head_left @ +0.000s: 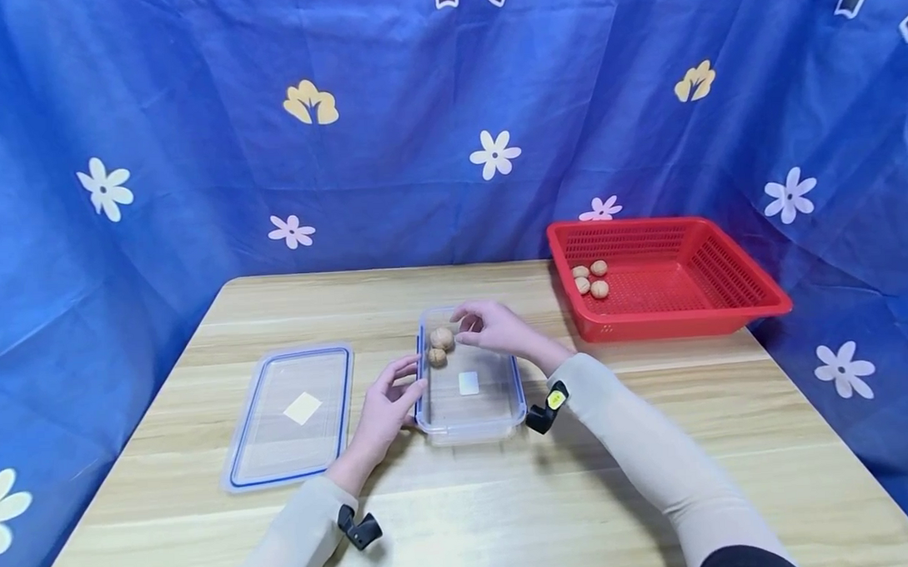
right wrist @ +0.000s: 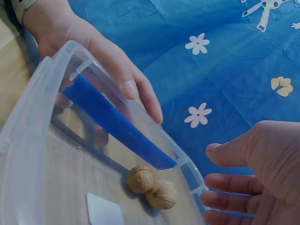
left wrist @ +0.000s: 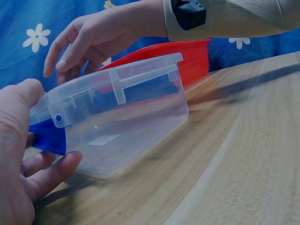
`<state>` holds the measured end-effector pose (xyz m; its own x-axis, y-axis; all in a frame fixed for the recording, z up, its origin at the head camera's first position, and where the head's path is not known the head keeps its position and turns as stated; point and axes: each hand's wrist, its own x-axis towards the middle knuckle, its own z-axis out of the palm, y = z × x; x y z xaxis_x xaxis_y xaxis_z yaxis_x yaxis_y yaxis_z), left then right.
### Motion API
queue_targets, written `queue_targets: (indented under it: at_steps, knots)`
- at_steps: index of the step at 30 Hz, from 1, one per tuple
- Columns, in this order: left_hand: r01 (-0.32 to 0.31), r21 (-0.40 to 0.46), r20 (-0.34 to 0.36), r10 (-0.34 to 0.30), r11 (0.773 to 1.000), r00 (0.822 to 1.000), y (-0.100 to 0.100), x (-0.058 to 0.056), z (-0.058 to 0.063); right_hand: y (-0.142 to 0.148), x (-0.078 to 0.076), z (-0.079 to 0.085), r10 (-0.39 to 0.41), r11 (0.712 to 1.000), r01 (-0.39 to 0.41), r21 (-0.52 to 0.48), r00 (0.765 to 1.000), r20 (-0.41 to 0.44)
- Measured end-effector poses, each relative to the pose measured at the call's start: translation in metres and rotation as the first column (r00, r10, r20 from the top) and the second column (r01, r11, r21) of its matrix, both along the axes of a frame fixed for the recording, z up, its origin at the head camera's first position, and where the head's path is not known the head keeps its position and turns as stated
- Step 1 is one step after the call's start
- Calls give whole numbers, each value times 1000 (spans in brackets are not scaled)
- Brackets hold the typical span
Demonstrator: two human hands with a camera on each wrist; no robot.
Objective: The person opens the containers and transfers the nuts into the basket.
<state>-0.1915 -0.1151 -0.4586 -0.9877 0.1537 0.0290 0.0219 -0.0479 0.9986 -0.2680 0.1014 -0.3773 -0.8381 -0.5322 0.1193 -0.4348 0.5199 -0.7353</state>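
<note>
A clear plastic box with blue side latches lies on the table without its lid. Two walnuts sit together inside it, near the left latch. My left hand holds the box's left side, thumb by the rim and fingers around the blue latch. Over the far end of the box hovers my right hand, close to the walnuts. Nothing shows between its loosely bent fingers, which stand apart from the thumb.
A clear lid with a blue seal lies left of the box. At the back right stands a red slotted basket, with several walnuts at its left end. A blue patterned cloth hangs behind the wooden table.
</note>
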Motion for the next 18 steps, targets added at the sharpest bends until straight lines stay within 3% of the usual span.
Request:
queue_targets:
  at_steps: [11,18]
  knots:
    - [11,2,3,-11,1000,1000,0,0,0,-15,-6,-12,53,993,-53,107,999,8]
    - [11,0,2,-11,1000,1000,0,1,0,-25,-7,-14,27,981,-31,193,999,22]
